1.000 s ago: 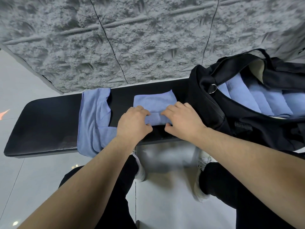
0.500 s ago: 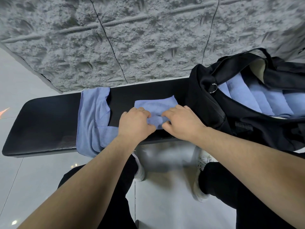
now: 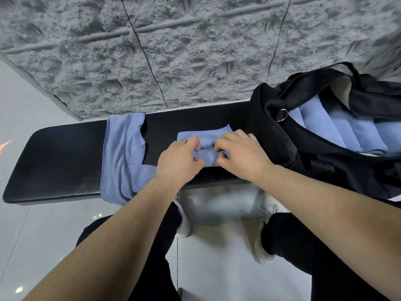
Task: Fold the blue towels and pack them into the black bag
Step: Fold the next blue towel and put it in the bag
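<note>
Both hands' grip has rolled the blue towel [image 3: 202, 135] farther; left hand [image 3: 178, 162] and right hand [image 3: 240, 155] pinch it.

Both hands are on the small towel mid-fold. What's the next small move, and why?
Probably keep rolling the near edge away from you: both the left hand and right hand pinch the rolled edge of the small towel, whose far half lies flat on the bench.

Bare forearms, no sleeves, no watch or rings on left hand [image 3: 178, 162] or right hand [image 3: 243, 155]. Black trousers [image 3: 156, 246] on both legs. White lace-up sneakers [image 3: 263, 231], laces visible at 5 o'clock.
</note>
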`<action>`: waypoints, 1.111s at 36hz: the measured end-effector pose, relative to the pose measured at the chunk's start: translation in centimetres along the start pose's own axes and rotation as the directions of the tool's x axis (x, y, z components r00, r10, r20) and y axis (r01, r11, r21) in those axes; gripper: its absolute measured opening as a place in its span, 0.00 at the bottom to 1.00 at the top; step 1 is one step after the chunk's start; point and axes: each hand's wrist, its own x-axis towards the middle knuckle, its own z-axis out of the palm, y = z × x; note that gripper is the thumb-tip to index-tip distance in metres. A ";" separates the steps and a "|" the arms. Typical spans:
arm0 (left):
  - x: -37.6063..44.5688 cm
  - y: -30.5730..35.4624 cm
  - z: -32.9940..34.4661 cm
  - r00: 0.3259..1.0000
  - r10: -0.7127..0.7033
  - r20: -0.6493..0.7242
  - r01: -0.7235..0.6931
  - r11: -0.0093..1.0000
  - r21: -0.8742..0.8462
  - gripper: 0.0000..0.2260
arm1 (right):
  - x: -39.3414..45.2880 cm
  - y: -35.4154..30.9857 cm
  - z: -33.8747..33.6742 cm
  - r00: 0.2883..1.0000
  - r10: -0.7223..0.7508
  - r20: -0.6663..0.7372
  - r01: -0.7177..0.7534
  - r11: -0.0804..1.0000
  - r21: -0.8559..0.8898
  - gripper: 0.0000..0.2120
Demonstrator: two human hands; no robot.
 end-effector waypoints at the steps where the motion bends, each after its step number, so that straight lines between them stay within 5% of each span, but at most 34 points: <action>1: 0.0 0.0 0.1 1.000 0.001 0.004 -0.001 1.000 -0.003 0.09 | 0.1 0.0 -0.1 1.000 -0.002 0.003 0.002 1.000 -0.007 0.07; 17: -0.2 -0.1 0.2 1.000 -0.011 -0.019 0.010 0.999 -0.035 0.05 | -0.5 0.1 0.4 0.993 -0.098 0.069 0.107 0.986 -0.131 0.17; 25: -1.0 0.8 0.6 0.998 0.058 0.020 -0.060 0.988 0.142 0.16 | -0.2 -0.2 -0.2 0.991 -0.040 0.127 0.042 0.999 -0.008 0.17; 40: -0.2 0.6 0.1 0.998 0.065 -0.019 -0.061 0.984 0.166 0.12 | -0.3 -0.2 -0.5 0.991 -0.017 0.130 0.011 0.999 0.050 0.10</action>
